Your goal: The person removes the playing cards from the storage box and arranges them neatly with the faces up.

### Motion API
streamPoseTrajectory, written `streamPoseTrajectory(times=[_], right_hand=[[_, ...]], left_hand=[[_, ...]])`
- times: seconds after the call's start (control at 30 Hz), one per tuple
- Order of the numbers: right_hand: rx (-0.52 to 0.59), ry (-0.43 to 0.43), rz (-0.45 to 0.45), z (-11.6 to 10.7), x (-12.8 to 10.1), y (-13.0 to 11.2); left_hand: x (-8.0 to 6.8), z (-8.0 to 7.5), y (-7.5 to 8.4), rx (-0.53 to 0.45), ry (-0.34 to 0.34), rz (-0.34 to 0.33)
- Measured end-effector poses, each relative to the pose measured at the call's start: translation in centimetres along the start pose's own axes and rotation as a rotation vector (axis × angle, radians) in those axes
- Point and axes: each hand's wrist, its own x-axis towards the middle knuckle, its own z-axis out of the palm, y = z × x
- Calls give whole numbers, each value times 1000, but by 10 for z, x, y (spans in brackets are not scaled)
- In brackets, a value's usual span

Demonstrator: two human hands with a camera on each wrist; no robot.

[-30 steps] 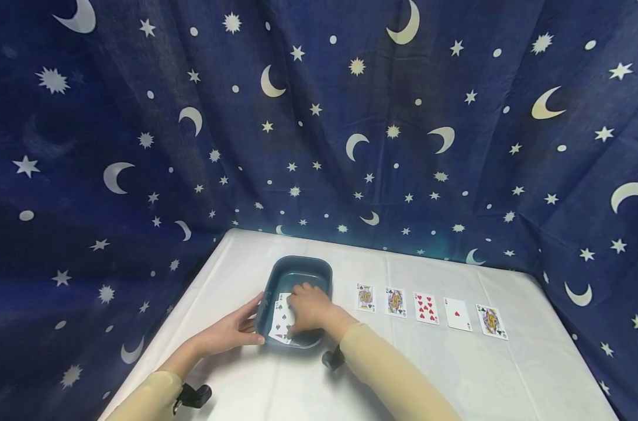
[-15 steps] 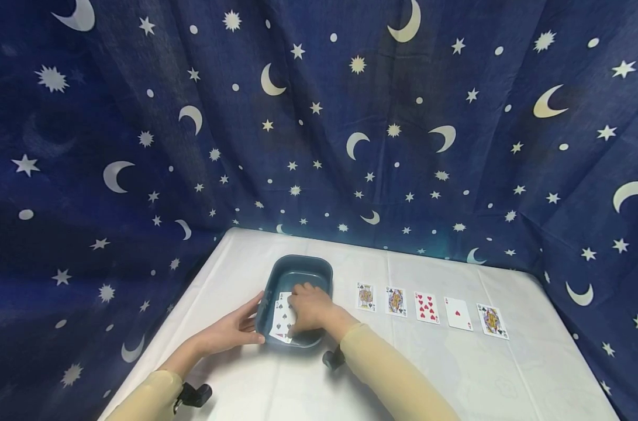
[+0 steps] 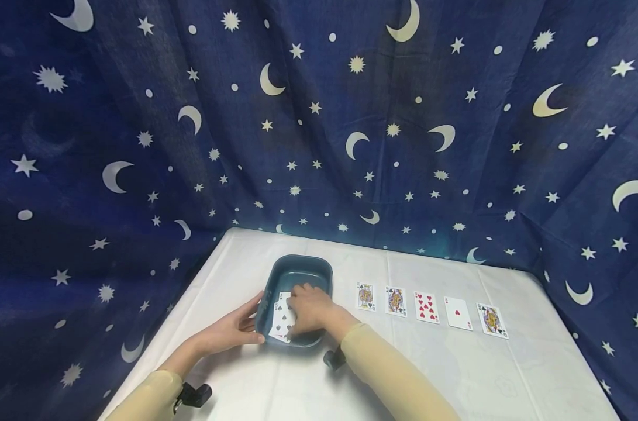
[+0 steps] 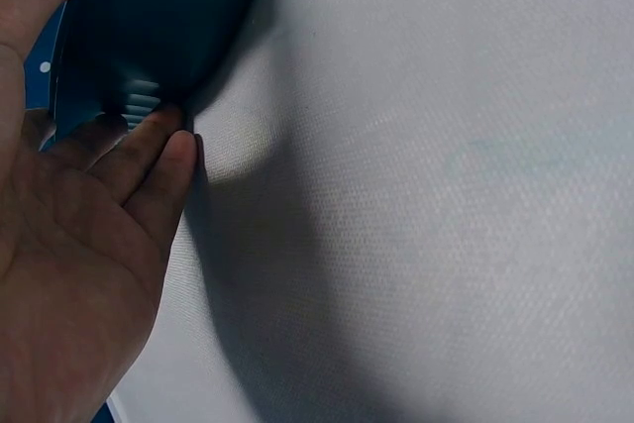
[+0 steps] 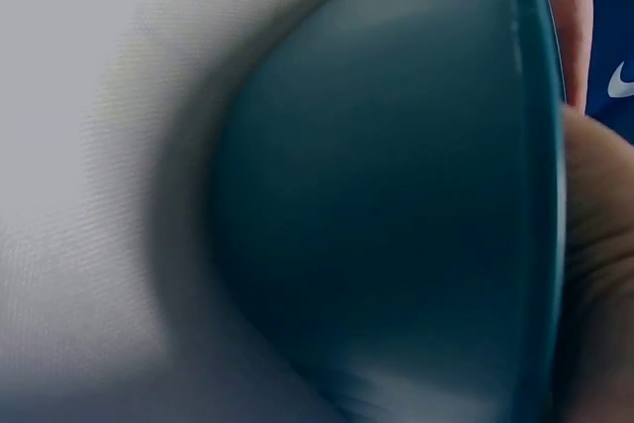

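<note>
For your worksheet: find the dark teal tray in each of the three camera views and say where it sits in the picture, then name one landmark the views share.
Head: the teal tray sits left of centre on the table, between both hands.
Left wrist: its outer wall fills the top left corner, by the left hand.
Right wrist: its outer wall fills the centre and right.
Shared landmark: the white tablecloth.

Under the right hand's point(image 3: 308, 310) fingers, the card point(image 3: 283, 316) in the tub point(image 3: 297, 270) shows black spade pips; its corner number is too small to read. To that hand's right lies a row of cards point(image 3: 426, 307): face cards, red hearts pips, a single red heart.
</note>
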Motion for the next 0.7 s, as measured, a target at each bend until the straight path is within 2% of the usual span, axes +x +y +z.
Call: streamPoseTrajectory(times=[0.47, 0.7], right_hand=[[21, 10, -18, -10, -7, -2], [47, 88, -45, -18, -11, 4]], left_hand=[[0, 0, 1, 8, 0, -2], [-1, 0, 1, 20, -5, 6]])
